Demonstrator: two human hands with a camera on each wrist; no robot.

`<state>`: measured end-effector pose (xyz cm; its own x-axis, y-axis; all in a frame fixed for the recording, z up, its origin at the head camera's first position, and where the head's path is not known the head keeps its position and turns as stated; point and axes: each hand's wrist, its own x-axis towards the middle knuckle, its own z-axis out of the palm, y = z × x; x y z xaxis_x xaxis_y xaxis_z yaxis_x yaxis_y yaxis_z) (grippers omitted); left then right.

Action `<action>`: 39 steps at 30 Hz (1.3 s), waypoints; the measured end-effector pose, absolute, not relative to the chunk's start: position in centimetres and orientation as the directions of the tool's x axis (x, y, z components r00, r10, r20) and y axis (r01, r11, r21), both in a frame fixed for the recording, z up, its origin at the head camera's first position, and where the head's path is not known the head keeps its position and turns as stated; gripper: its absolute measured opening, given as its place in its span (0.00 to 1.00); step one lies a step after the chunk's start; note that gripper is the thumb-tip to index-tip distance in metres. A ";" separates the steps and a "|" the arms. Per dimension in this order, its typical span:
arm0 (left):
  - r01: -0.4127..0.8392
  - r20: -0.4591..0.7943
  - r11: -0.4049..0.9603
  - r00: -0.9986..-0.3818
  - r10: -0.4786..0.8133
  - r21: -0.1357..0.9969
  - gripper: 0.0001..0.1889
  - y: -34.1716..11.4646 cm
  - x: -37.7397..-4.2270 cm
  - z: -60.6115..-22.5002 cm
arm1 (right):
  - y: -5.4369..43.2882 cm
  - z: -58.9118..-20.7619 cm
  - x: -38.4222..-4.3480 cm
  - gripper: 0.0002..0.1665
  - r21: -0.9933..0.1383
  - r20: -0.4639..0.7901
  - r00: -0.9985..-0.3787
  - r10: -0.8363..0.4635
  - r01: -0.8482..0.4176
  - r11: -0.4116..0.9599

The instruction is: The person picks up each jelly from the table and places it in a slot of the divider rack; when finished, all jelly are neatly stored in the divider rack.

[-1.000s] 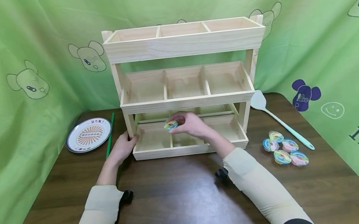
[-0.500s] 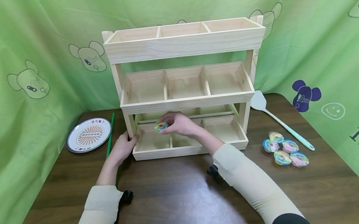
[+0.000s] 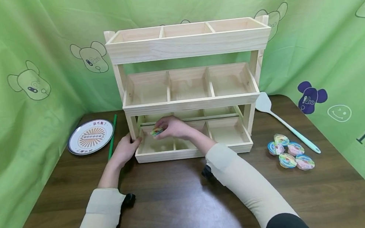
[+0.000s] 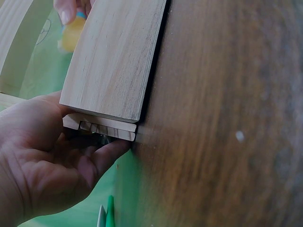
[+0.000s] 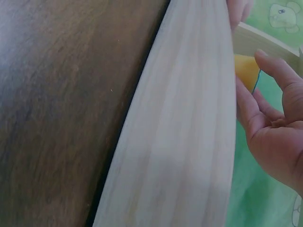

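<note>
A three-tier wooden shelf rack stands on the brown table, each tier divided into three compartments. My right hand pinches a small jelly cup with a colourful lid, over the left compartment of the bottom tier. In the right wrist view the jelly cup shows yellow between thumb and fingers, partly hidden by the tier's front board. My left hand holds the rack's lower left corner. In the left wrist view, fingers of the left hand curl around the tier's end.
Several jelly cups lie grouped at the right of the table. Behind them a pale spatula slants beside the rack. At the left are a white plate and a green stick. Green cloth with mouse drawings encloses the table.
My right hand has moved left with the jelly cup, from the bottom tier's divider to over its left compartment. The left hand stays at the rack's corner.
</note>
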<state>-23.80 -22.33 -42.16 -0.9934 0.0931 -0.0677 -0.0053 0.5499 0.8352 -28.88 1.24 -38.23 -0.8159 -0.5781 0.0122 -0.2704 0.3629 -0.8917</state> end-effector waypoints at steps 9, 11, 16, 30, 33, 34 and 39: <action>-0.008 -0.074 0.549 -0.992 0.098 0.836 0.31 -22.3 -23.7 -42.0 | -0.2 -39.0 -29.2 0.29 -0.869 0.003 -0.805 -0.593 -0.296 0.397; -0.011 -0.078 0.544 -0.992 0.101 0.839 0.31 -22.3 -23.7 -41.9 | -0.5 -39.2 -29.4 0.30 -0.866 -0.005 -0.804 -0.595 -0.294 0.405; -0.014 -0.082 0.531 -0.991 0.106 0.847 0.32 -22.3 -23.6 -41.9 | -1.2 -39.8 -29.7 0.31 -0.847 -0.035 -0.804 -0.594 -0.293 0.445; -0.008 -0.078 0.524 -0.991 0.112 0.852 0.30 -22.2 -23.7 -42.1 | -3.1 -40.2 -29.9 0.26 -0.759 -0.030 -0.869 -0.494 -0.302 0.577; -0.013 -0.087 0.530 -0.990 0.114 0.848 0.31 -22.3 -23.7 -42.0 | -3.4 -40.3 -29.8 0.26 -0.745 -0.019 -0.879 -0.476 -0.305 0.594; -0.014 -0.087 0.531 -0.990 0.113 0.847 0.31 -22.3 -23.7 -42.0 | -3.5 -40.4 -29.7 0.27 -0.741 -0.018 -0.883 -0.469 -0.303 0.599; -0.007 -0.080 0.537 -0.990 0.114 0.843 0.30 -22.2 -23.6 -41.9 | -4.0 -40.7 -29.4 0.31 -0.718 -0.014 -0.898 -0.440 -0.297 0.629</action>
<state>-23.63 -22.25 -41.95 -0.9903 0.1135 -0.0804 -0.0069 0.5371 0.8435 -29.40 -4.03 -40.65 -0.8980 -0.4398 -0.0139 -0.2969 0.6290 -0.7185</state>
